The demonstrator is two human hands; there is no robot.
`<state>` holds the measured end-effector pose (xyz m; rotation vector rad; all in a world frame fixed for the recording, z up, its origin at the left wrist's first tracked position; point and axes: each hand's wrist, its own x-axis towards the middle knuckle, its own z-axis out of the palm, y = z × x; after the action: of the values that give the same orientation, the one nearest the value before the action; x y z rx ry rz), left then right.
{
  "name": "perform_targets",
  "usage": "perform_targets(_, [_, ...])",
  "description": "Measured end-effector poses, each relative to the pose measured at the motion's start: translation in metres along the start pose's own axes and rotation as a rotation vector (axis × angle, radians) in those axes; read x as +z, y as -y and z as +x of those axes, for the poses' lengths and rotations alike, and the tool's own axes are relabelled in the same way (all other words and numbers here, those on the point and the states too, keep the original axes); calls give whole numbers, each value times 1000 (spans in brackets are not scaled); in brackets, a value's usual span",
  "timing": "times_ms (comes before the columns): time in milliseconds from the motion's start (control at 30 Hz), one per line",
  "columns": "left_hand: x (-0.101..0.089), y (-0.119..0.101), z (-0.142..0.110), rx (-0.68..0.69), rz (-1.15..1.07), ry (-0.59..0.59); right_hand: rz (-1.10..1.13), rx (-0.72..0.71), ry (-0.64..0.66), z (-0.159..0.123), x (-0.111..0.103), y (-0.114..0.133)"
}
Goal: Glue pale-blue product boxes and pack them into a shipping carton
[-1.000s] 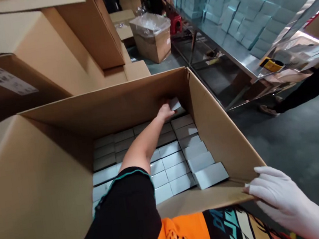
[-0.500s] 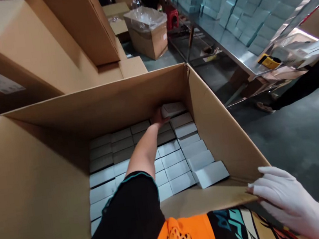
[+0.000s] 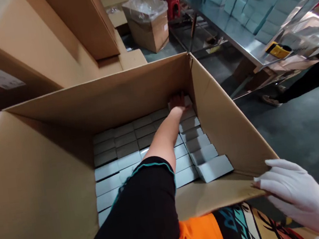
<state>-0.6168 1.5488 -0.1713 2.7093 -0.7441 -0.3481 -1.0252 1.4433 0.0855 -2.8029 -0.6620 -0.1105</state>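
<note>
A large open cardboard carton (image 3: 219, 99) stands before me, with rows of small white boxes (image 3: 128, 161) covering its bottom. My left hand (image 3: 177, 101) reaches into the far right corner and lies on top of a white box (image 3: 187, 101) there, fingers spread and dim in the shade. Along the right wall runs a column of white boxes; the nearest one (image 3: 215, 167) sits tilted. My right hand (image 3: 290, 184), in a white glove, is closed around the carton's near right corner. My left arm hides part of the middle rows.
More big cartons (image 3: 41, 41) stand at the left and behind. A carton lined with clear plastic (image 3: 149, 26) is on the floor beyond. At the right, a metal table (image 3: 223, 27) bears stacked white boxes and a yellow-black tool (image 3: 278, 50). A person's leg (image 3: 305, 83) shows nearby.
My left hand has moved right into the far corner, and the white box it held now sits lower there under its fingers. My right hand keeps its grip on the carton.
</note>
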Motion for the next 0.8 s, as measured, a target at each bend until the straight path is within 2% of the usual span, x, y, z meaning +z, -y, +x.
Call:
perform_targets(100, [-6,1,-16,31,21,-6,-22,-2,25,1,-3,3])
perform_targets(200, [-18,-3,-53,99,41,5,-31,52,49,1,-4,17])
perform_targets(300, [-14,5,-86,131,71,19,-58,78,31,-1,8,23])
perform_targets(433, [-5,19,-82,197,129,115,-148,70,128,-5,28,10])
perform_targets(500, [-9,13,-78,190,166,150,-166,72,180,-8,36,10])
perform_targets(567, [-16,-1,-83,175,202,162,-160,79,164,-16,41,15])
perform_targets(667, [-27,-24,-109,236,248,163,-112,82,39,-58,39,18])
perform_targets(733, [-37,-37,-129,289,273,175,-98,166,-37,-114,35,6])
perform_targets(800, [-56,-48,-144,274,288,183,-91,407,-77,-189,35,-15])
